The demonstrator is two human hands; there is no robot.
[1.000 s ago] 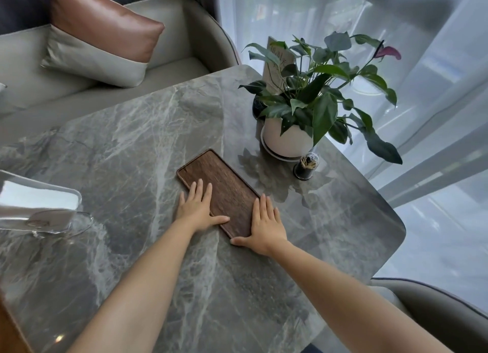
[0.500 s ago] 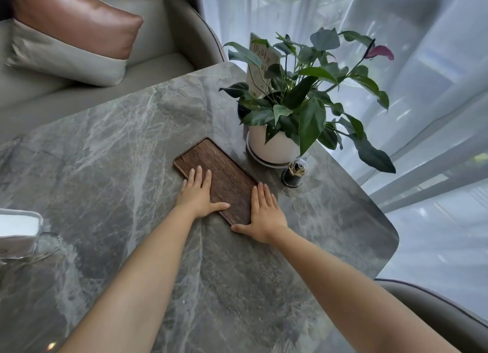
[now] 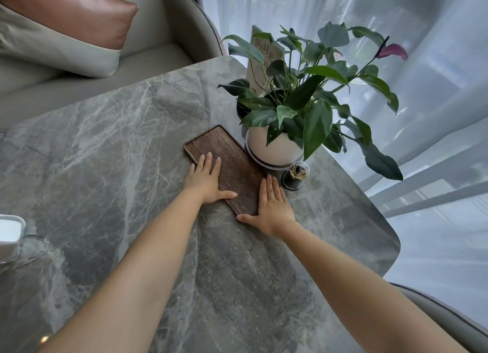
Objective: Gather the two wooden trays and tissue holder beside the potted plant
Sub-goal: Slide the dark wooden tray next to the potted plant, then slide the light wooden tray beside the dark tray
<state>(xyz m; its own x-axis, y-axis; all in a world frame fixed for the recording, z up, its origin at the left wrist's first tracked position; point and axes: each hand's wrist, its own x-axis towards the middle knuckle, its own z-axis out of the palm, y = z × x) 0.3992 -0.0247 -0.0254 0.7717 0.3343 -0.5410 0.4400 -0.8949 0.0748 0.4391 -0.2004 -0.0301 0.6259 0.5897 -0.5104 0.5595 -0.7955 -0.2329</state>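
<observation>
wooden tray (image 3: 232,167) lies near tabletop's far right edge, touching potted plant (image 3: 274,148) | left hand (image 3: 204,181), right hand (image 3: 272,207) pressed flat, fingers extended, nothing clamped | pressure is best kept even, toothpick jar (image 3: 295,175) avoided

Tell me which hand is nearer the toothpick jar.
Right. The right hand lies just left of the toothpick jar; the left hand sits farther off, across the tray.
</observation>
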